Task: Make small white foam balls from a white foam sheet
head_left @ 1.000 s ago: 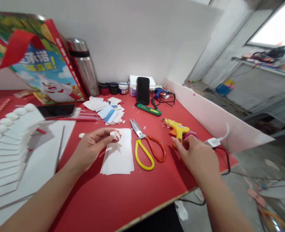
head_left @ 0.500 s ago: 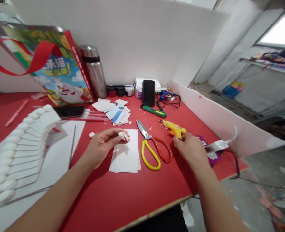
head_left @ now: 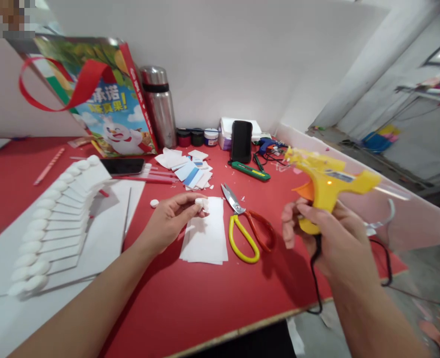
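In my right hand point(head_left: 327, 233) is a yellow hot glue gun point(head_left: 324, 181), raised above the table with its nozzle pointing left and a small orange light glowing on its body. The black cord hangs below it. My left hand point(head_left: 171, 219) pinches a small white piece point(head_left: 202, 204) over a stack of white paper point(head_left: 207, 238); its exact kind is unclear. Between the hands lie scissors point(head_left: 244, 228) with one yellow and one red handle. A small white disc point(head_left: 154, 203) rests just behind my left hand.
On the left, a curved stair-like model point(head_left: 55, 219) of white card and rounded white pieces stands on a white board point(head_left: 3, 318). Card scraps point(head_left: 190, 171), a green utility knife point(head_left: 250, 170), a steel flask point(head_left: 162, 109), a phone point(head_left: 241, 141) and a picture bag point(head_left: 119, 114) sit farther back.
My right hand has lifted the glue gun from the table, up and to the right. My left hand keeps its pinch on the white piece. The whole view has shifted slightly.
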The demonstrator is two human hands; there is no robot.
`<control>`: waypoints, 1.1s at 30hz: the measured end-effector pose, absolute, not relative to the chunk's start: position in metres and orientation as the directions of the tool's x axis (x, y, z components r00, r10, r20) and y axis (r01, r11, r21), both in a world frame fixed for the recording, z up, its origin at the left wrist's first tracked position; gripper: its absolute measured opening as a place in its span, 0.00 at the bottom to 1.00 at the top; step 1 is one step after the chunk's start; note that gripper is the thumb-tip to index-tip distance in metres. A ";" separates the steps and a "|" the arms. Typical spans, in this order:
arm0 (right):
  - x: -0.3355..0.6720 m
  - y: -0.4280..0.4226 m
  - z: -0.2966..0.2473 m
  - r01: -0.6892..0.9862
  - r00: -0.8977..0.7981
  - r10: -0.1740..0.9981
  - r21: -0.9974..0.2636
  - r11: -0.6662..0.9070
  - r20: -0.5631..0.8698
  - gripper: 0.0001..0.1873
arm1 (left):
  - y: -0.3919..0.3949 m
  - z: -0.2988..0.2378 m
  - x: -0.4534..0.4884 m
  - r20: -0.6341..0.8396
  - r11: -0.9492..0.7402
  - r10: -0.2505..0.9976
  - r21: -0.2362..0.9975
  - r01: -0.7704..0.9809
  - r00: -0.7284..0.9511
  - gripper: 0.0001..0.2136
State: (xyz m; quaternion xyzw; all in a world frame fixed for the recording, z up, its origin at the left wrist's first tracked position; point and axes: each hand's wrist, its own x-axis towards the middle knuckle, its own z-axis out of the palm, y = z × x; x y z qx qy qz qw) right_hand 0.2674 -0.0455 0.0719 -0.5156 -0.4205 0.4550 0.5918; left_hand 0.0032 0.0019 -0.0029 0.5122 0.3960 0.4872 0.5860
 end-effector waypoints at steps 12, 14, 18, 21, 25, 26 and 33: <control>0.197 0.023 0.050 -0.410 -0.121 0.986 -0.898 -0.157 -0.118 0.14 | 0.006 -0.004 0.002 0.053 -0.019 0.986 0.977 -0.213 0.156 0.13; 0.190 0.025 0.033 -0.419 -0.128 0.982 -0.891 -0.178 -0.136 0.16 | 0.007 -0.003 0.003 0.057 -0.021 0.984 0.979 -0.203 0.170 0.13; 0.186 0.021 0.018 -0.371 -0.236 0.966 -0.910 -0.187 -0.102 0.17 | 0.007 0.001 0.006 0.069 -0.046 0.979 0.992 -0.118 0.190 0.13; 0.188 0.020 0.017 -0.328 -0.240 0.966 -0.928 -0.175 -0.097 0.16 | 0.008 0.002 0.007 0.086 -0.075 0.975 0.995 -0.058 0.203 0.12; 0.189 0.021 0.016 -0.289 -0.245 0.965 -0.943 -0.164 -0.093 0.14 | 0.007 0.001 0.008 0.121 -0.121 0.966 0.993 -0.014 0.229 0.11; 0.189 0.021 0.015 -0.282 -0.243 0.966 -0.946 -0.159 -0.090 0.14 | 0.007 0.001 0.008 0.127 -0.129 0.963 0.992 -0.009 0.236 0.11; 0.192 0.022 0.013 -0.230 -0.246 0.967 -0.966 -0.123 -0.064 0.10 | 0.004 0.004 0.007 0.100 -0.093 0.963 0.995 -0.040 0.251 0.11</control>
